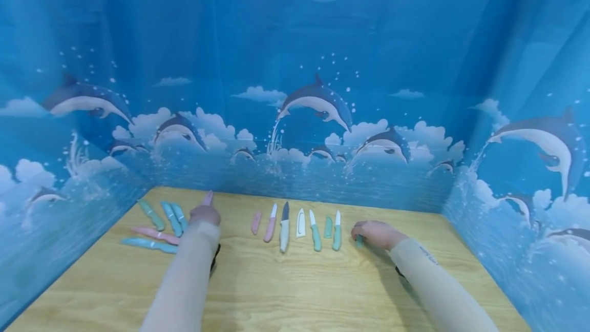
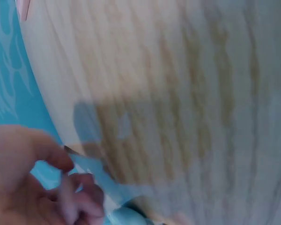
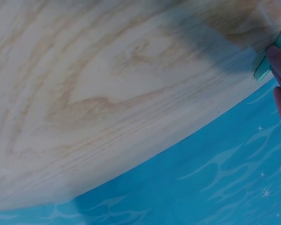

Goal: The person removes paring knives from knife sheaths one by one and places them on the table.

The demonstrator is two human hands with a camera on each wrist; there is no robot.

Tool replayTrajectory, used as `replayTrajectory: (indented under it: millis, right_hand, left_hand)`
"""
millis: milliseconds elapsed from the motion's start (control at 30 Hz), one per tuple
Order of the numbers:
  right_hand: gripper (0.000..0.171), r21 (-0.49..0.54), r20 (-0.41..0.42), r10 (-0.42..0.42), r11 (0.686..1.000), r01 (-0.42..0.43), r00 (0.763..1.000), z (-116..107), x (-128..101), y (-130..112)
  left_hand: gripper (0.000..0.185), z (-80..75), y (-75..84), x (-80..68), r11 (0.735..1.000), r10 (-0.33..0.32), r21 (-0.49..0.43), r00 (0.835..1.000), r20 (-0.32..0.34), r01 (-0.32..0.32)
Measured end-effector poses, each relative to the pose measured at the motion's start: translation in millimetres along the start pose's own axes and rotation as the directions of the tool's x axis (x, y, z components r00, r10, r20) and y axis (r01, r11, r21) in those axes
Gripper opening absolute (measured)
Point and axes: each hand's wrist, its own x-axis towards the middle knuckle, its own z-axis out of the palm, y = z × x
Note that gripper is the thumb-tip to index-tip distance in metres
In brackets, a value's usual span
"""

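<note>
Left hand [image 1: 205,214] pinches a pink knife piece [image 1: 208,198] at the far desk [image 1: 295,291] edge; right hand [image 1: 375,233] curls round a small teal sheath [image 1: 358,241] just right of the knife row [image 1: 299,225]. Judged best: grip sheaths by their flats, clear of bare blades. Sheathed knives [image 1: 161,219] crowd the left hand.

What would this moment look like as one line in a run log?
left hand: holds pink knife | right hand: grips green sheath | wooden table: row of knives between hands
</note>
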Motion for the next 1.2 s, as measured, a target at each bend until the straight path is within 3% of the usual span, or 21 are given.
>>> replayTrajectory:
  millis: [233, 367, 533, 733, 867, 1033, 1133, 1200]
  right_hand:
    - [0.03, -0.027, -0.013, 0.034, 0.999, -0.034, 0.999, 2.4, -0.6, -1.3]
    - [0.027, -0.02, -0.017, 0.067, 0.998, -0.068, 0.998, -0.1, -3.9, -2.1]
    - [0.044, 0.038, 0.013, 0.184, 0.982, -0.185, 0.983, -6.9, -11.1, -5.1]
    - [0.06, 0.103, -0.016, 0.248, 0.964, -0.245, 0.969, -15.1, -19.9, -14.7]
    - [0.073, 0.177, -0.092, 0.318, 0.938, -0.299, 0.944, -16.2, -22.6, -27.0]
    - [0.095, 0.306, -0.156, 0.378, 0.897, -0.319, 0.913, -16.8, -17.9, -51.7]
    - [0.099, 0.31, -0.185, 0.383, 0.897, -0.316, 0.905, -18.1, -12.6, -68.8]
    - [0.1, 0.283, -0.21, 0.378, 0.906, -0.314, 0.902, -18.1, -9.6, -79.2]
  left_hand:
    - [0.048, -11.9, -3.4, -7.2, 0.987, 0.002, 0.159, 0.998, -0.07, 0.009]
    - [0.047, -21.6, -6.5, -10.8, 0.981, -0.001, 0.191, 0.995, -0.104, 0.021]
    - [0.043, -28.8, -12.9, -23.5, 0.98, 0.096, 0.183, 0.987, -0.125, -0.073]
    - [0.032, -29.8, -16.0, -43.6, 0.96, 0.245, 0.175, 0.96, -0.138, -0.22]
    - [0.029, -27.8, -4.0, -58.6, 0.928, 0.347, 0.198, 0.925, -0.159, -0.314]
    - [0.024, -10.7, 23.6, -80.1, 0.852, 0.497, 0.289, 0.849, -0.179, -0.438]
    - [0.023, 5.0, 39.6, -91.9, 0.814, 0.557, 0.307, 0.811, -0.176, -0.493]
    - [0.018, 15.1, 49.0, -100.7, 0.801, 0.583, 0.284, 0.795, -0.167, -0.527]
